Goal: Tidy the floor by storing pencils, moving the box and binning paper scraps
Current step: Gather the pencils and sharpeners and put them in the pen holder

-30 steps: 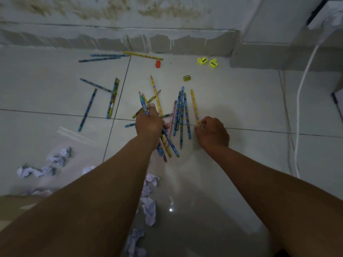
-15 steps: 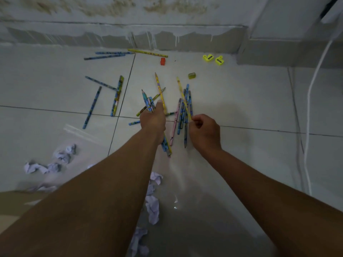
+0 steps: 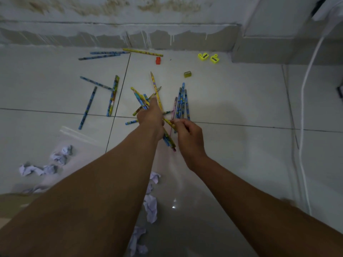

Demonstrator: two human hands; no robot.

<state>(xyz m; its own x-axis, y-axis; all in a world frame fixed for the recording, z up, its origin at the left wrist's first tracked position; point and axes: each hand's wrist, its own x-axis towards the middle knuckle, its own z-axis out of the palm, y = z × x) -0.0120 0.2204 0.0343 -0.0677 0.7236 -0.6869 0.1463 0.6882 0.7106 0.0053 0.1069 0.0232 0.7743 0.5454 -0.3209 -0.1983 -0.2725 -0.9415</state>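
Grey tiles (image 3: 232,93) carry most of what I see: loose pencils (image 3: 182,101) lie just beyond my hands, more (image 3: 113,95) to the left and by the wall. Crumpled scraps (image 3: 151,208) sit between my forearms, others (image 3: 46,167) at left. My left hand (image 3: 150,117) grips a bundle (image 3: 143,100) of pencils. My right hand (image 3: 187,132) pinches what looks like a yellow pencil (image 3: 168,122) against that bundle. Sharpeners (image 3: 208,57) rest near the wall.
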